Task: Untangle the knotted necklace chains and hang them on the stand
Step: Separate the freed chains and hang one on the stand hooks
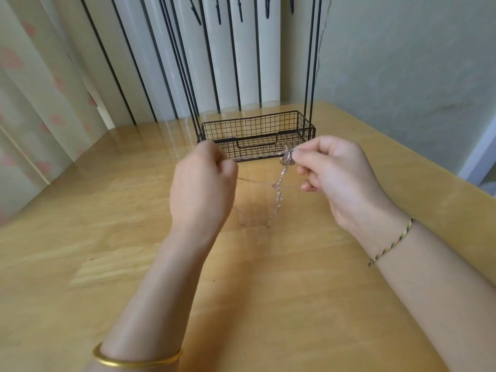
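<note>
Thin rose-gold chains (pixel 278 189) twisted, blurry — R hand (pixel 335 178) grip pinches their top, L hand (pixel 204 181) grip curled on one.

The stand (pixel 255 127) blocks the table's (pixel 268 291) far middle, passable on both sides.

Two hands in play: left hand (pixel 204 183) at nine o'clock, right hand (pixel 332 173) at three. One black wire stand (pixel 257 117) at twelve o'clock. Along its top edge I count the hooks (pixel 218 14): one, two, three, four, five in shot. Dead centre, the chains (pixel 279 183) make one tangle. The strands are blurred and twisted together, so how many chains there are can't be told. On the wrists there's one gold bangle (pixel 137 361) at seven o'clock and one braided cord bracelet (pixel 391 241) at four. One wooden table (pixel 268 291) lies underneath, with one patterned curtain (pixel 40 89) at ten o'clock.
</note>
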Available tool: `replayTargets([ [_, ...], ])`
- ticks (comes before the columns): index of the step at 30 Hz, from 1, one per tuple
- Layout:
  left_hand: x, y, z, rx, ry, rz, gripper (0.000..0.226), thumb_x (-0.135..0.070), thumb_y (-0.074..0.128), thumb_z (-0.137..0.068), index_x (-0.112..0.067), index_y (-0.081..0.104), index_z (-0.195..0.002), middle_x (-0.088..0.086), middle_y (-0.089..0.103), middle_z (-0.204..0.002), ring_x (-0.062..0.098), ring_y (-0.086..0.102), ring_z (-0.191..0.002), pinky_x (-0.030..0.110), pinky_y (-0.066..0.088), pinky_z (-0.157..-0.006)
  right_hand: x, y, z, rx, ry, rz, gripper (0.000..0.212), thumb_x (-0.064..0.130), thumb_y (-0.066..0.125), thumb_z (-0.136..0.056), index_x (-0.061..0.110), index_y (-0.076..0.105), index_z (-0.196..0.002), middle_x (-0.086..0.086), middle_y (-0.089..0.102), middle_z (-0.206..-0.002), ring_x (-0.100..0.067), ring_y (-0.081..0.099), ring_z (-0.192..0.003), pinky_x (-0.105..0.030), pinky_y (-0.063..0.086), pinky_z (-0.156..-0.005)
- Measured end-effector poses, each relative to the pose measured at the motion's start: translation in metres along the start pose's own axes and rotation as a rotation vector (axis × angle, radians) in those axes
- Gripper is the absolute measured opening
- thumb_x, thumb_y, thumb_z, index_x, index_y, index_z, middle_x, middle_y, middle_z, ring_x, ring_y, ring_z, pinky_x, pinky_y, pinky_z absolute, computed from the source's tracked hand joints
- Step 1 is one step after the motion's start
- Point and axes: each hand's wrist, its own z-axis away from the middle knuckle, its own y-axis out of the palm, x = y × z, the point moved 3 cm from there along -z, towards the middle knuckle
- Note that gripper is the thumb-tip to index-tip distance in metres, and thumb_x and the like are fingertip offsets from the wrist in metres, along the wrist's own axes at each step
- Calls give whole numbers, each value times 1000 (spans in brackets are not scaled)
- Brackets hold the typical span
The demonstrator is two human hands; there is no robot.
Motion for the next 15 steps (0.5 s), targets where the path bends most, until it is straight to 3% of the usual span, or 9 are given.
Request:
replayTargets([
  [2, 4, -2, -2, -32, -103, 224, 14, -10, 42, -89, -17, 51, -80, -1, 59, -74, 20, 55, -69, 33, 43, -58, -2, 0, -2, -26, -41, 146, 16, 8, 59, -85, 17, 61, -71, 2, 57, -64, -5, 51, -54, -34, 50, -62],
  [4, 7, -2, -4, -25, -278, 537, 21, -7, 37, -92, -20, 49, -82, 0, 62, -73, 19, 62, -74, 36, 50, -71, -4, 1, -3, -50, -52, 175, 18, 8, 59, -84, 18, 60, -69, 1, 59, -66, -12, 54, -64, -40, 52, -73],
  [6, 10, -1, -5, 7, -454, 801, 22, -5, 34, -96, -18, 49, -89, -4, 57, -61, 14, 65, -68, 35, 54, -79, -6, 1, -4, -83, -37, 138, 18, 7, 56, -86, 17, 59, -71, 1, 59, -64, -14, 56, -64, -42, 53, -76],
  [9, 14, 1, -5, 66, -590, 1035, 14, -6, 41, -97, -13, 52, -94, -2, 46, -56, 11, 57, -51, 36, 57, -76, -9, -1, -5, -125, 5, 35, 16, 4, 55, -88, 12, 58, -75, -1, 58, -64, -9, 56, -57, -43, 56, -78],
  [12, 15, 6, -3, 172, -606, 929, 6, -13, 50, -95, -12, 55, -96, -2, 45, -58, 9, 46, -44, 32, 56, -69, -13, -2, -6, -150, 102, -252, 14, 2, 52, -92, 6, 57, -79, -5, 50, -62, -2, 46, -36, -40, 58, -77],
  [14, 14, 8, -2, 185, -574, 784, 7, -15, 50, -93, -13, 57, -92, -3, 48, -57, 9, 46, -42, 28, 52, -65, -12, -1, -6, -155, 172, -487, 14, 2, 50, -93, 5, 55, -81, -8, 46, -65, -2, 38, -29, -28, 57, -58],
  [15, 14, 9, -1, 178, -559, 740, 10, -14, 49, -93, -14, 57, -88, -3, 48, -57, 9, 48, -41, 28, 50, -63, -12, -1, -6, -154, 186, -528, 15, 3, 50, -93, 7, 55, -80, -8, 47, -66, -2, 34, -29, -21, 49, -44],
])
